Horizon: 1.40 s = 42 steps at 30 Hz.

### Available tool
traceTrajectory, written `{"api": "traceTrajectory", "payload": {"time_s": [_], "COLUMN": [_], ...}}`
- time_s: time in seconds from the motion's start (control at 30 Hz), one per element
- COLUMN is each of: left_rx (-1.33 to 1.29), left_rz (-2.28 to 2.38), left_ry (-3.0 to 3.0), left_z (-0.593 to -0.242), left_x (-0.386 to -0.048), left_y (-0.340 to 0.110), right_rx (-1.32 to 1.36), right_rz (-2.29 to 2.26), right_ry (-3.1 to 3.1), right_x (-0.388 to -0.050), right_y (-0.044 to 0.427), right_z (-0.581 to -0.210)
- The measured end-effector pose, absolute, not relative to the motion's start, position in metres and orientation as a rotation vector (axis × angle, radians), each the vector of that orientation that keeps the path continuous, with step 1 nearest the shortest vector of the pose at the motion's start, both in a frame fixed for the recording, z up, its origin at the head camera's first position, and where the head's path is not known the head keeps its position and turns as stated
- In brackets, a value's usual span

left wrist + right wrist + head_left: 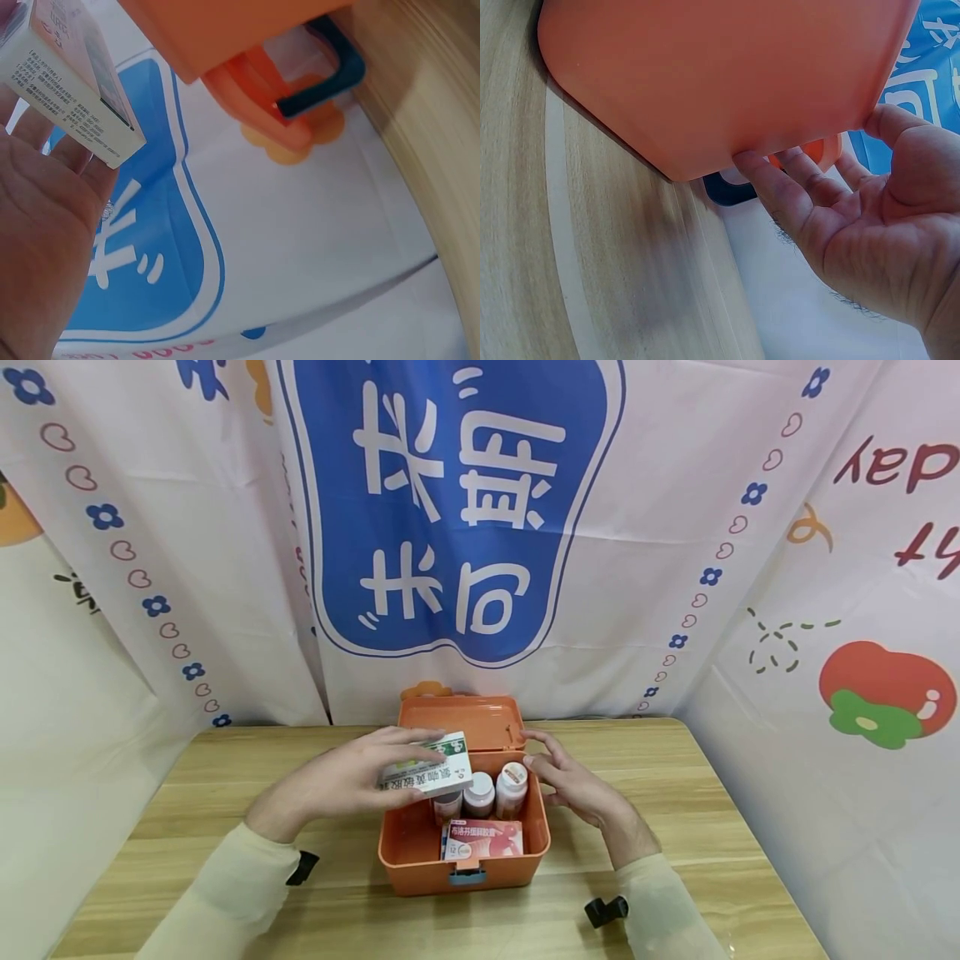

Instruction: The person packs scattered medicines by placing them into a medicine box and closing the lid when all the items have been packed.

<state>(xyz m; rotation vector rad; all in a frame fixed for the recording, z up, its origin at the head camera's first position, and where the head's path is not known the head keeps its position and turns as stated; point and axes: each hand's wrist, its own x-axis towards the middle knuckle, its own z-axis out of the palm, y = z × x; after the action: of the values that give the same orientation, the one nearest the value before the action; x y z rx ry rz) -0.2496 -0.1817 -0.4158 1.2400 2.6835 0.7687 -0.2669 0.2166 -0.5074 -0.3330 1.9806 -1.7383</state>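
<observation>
My left hand [341, 781] grips a white and green medicine box [453, 770] between thumb and fingers. It holds this carton tilted over the left rear of an orange plastic case [408, 875] whose lid [468, 718] stands raised at the back. In the left wrist view, the printed side of the carton [71, 94] faces the camera. With loosely bent fingers, my right hand [581, 789] touches the case's right rear corner. Its thumb and fingertips meet the orange wall [720, 82] in the right wrist view. Inside the case, a white-capped bottle [478, 795] stands beside a taller one [512, 791].
A third bottle [447, 807] is partly hidden beneath the carton. A pink medicine box [485, 840] lies at the front of the case, near its blue-grey latch [468, 877]. The wooden table [645, 893] is bounded by a printed cloth [600, 635] behind and at both sides.
</observation>
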Motion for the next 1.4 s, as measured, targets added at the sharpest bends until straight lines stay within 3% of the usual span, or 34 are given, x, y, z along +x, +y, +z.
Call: {"api": "traceTrajectory", "payload": {"time_s": [1.4], "left_rx": [1.448], "left_rz": [0.633], "left_ry": [2.501], "left_z": [-0.434], "left_x": [-0.234], "left_y": [-0.125], "right_rx": [-0.338], "right_rz": [-1.719], "right_ry": [1.992], "right_x": [-0.266], "right_y": [0.217], "right_z": [-0.506]}}
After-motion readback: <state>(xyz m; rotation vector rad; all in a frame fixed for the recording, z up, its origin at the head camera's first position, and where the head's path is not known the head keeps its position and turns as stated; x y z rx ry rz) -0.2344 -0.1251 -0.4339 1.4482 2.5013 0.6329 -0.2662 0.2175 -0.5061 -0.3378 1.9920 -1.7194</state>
